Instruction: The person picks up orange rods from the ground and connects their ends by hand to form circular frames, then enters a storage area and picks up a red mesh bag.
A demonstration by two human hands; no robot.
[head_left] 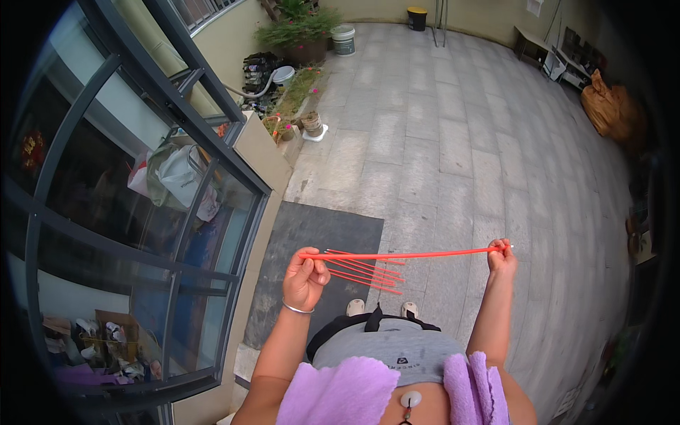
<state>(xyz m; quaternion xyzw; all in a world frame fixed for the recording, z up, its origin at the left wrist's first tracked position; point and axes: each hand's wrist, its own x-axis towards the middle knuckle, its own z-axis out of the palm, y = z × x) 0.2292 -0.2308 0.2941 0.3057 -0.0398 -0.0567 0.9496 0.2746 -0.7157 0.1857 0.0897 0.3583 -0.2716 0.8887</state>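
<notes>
A long, thin red-orange rod [411, 255] stretches level across in front of me, held near both ends. My left hand [306, 278], with a silver bangle at its wrist, pinches the left end between thumb and fingers. My right hand [502, 259] is closed around the right end, where a small pale tip sticks out. Below the held rod, several more red rods [365, 281] lie spread like a fan, partly over the dark mat [297, 234] and partly over the paving. What the rods are made of I cannot tell.
A glass door with a dark frame [113, 212] rises at my left, with bags and a cardboard box behind it. Potted plants [301, 35] and buckets [343, 40] line the far left. A brown bundle [605, 106] lies at the far right on the grey paving [453, 156].
</notes>
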